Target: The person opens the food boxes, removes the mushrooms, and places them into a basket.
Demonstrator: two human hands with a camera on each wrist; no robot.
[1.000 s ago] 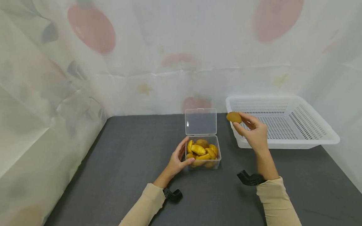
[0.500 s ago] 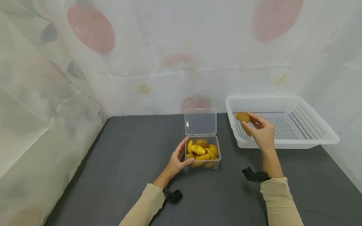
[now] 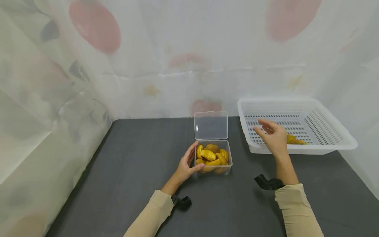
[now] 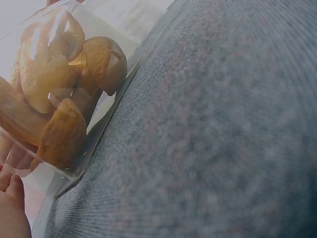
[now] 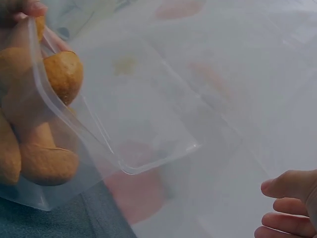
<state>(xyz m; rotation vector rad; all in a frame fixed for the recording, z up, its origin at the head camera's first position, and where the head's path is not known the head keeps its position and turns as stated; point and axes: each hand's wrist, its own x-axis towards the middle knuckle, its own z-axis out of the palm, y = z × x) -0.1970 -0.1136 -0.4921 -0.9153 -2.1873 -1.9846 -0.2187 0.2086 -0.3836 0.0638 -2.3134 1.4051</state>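
Note:
In the head view my left hand [image 3: 186, 165] holds the left side of a small clear plastic box [image 3: 229, 169], thumb at the front rim and fingers along the left side. The box is filled with several yellow-brown mushrooms [image 3: 208, 154], and its hinged lid [image 3: 211, 125] stands raised at the back. My right hand [image 3: 273, 136] is over the left part of a white slotted basket [image 3: 334, 128], thumb and fingers apart, holding nothing. Yellow mushrooms [image 3: 293, 140] lie in the basket beside my right wrist, partly hidden by it and the front wall.
A dark grey table [image 3: 142, 158] carries the box and the basket. Behind it hangs a pale curtain [image 3: 133, 42] with a fruit print, continuing along both sides. A black wrist band with a camera mount [image 3: 267, 182] juts out from my right wrist.
My right hand moved right, over the basket, with a mushroom pinched between thumb and fingers, then let it go. Yellow mushrooms now show in the basket. My left hand stayed on the box.

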